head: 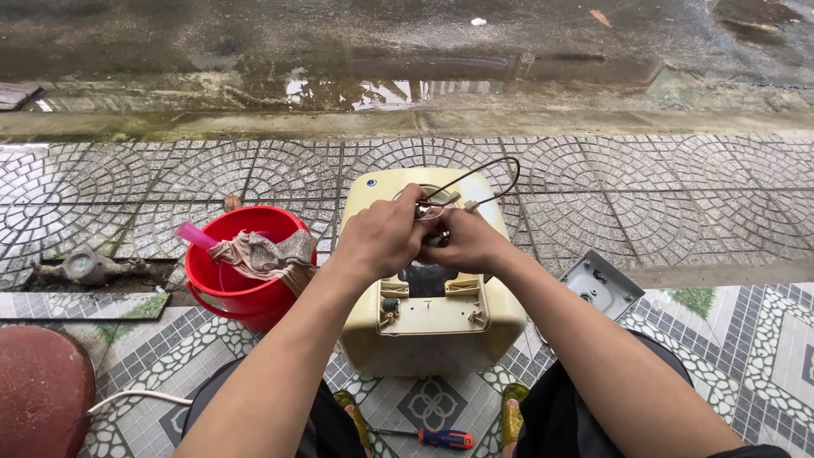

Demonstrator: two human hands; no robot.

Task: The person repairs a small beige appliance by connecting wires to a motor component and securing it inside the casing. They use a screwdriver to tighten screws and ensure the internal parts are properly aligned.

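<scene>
A: Start nearest the person. What lies by the feet?

B: A screwdriver (439,438) with an orange and blue handle lies on the tiles just in front of the cream heater casing (432,322), between the two sandalled feet. I judge it is kept there to be within reach.

A: And the casing itself?

B: It stands on the tiled floor between the person's knees, its open face turned up so the inside is reachable from above.

A: What are the hands doing?

B: Both meet over the top opening of the casing. The left hand (380,237) is curled into a grip around a small metal part there; the right hand (468,242) is closed beside it, pinching the same part or the dark wire (500,174) that loops up from it toward the far edge of the casing. I cannot tell exactly which.

A: What sits around the casing?

B: Left of it, just beside, a red bucket (242,280) with a rag (263,254) draped over its rim. Right of it, a grey cover plate (600,287) lies flat, apparently set aside. Beyond the casing, a wet road (407,51).
</scene>
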